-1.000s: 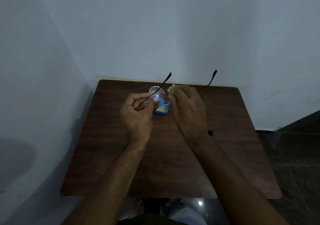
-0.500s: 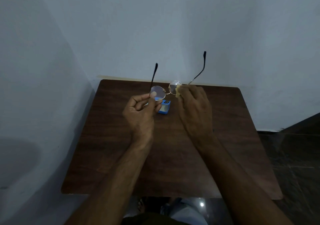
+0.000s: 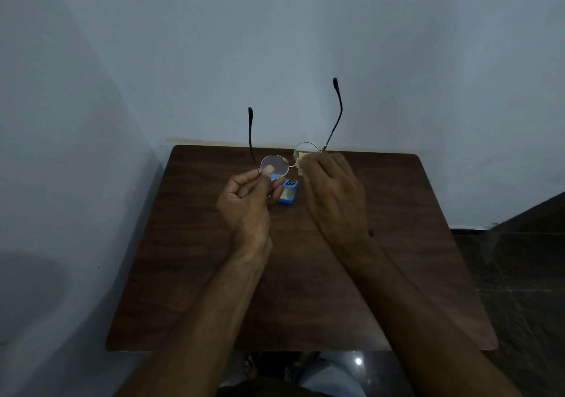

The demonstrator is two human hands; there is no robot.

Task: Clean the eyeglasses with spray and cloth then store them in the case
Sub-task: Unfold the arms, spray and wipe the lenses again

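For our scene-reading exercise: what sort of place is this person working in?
Probably a plain room, perhaps at home: a small wooden table set in a corner of bare painted walls, dark tiled floor beside it.

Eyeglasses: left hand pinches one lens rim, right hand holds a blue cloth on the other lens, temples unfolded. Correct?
No: the head view shows the cloth is yellow, not blue; the blue thing is a box on the table. Otherwise right: left hand pinches one lens rim of the eyeglasses, right hand holds the cloth on the other lens, temples unfolded.
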